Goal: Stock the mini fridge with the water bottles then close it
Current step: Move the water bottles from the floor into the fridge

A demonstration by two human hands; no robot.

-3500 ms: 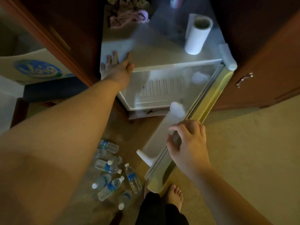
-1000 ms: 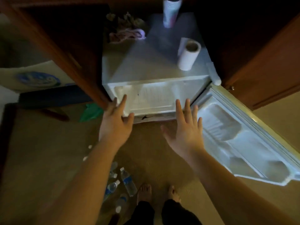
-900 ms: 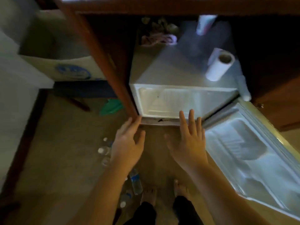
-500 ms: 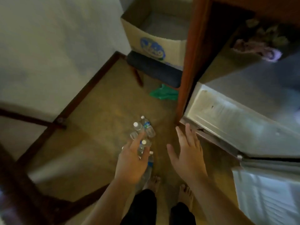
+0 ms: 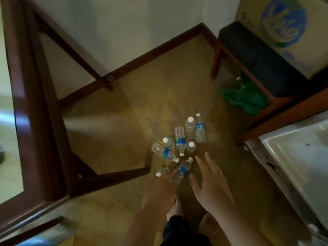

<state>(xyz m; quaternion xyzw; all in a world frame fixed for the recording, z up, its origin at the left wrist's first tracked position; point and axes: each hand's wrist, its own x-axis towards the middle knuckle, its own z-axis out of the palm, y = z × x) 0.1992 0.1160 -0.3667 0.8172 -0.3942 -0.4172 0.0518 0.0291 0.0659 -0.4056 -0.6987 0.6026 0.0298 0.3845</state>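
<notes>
Gaze just swung off the white mini fridge (image 5: pixel 301 157) down to the clear plastic water bottles (image 5: pixel 179 144) on the carpet left of it, left hand (image 5: pixel 159 190) and right hand (image 5: pixel 211 183) reaching with fingers spread, empty, so grabbing starts now.

Both forearms reach forward and down from the lower edge of the view, bare to the wrist; the left hand (image 5: pixel 160 189) is seen from the back, its fingers pointing ahead and blurred at the tips, so their curl is hard to read; the right hand (image 5: pixel 210 181) lies just beside it, palm turned down, fingers straight and spread, thumb splayed out toward the left hand; two bare feet show below, between the forearms
</notes>
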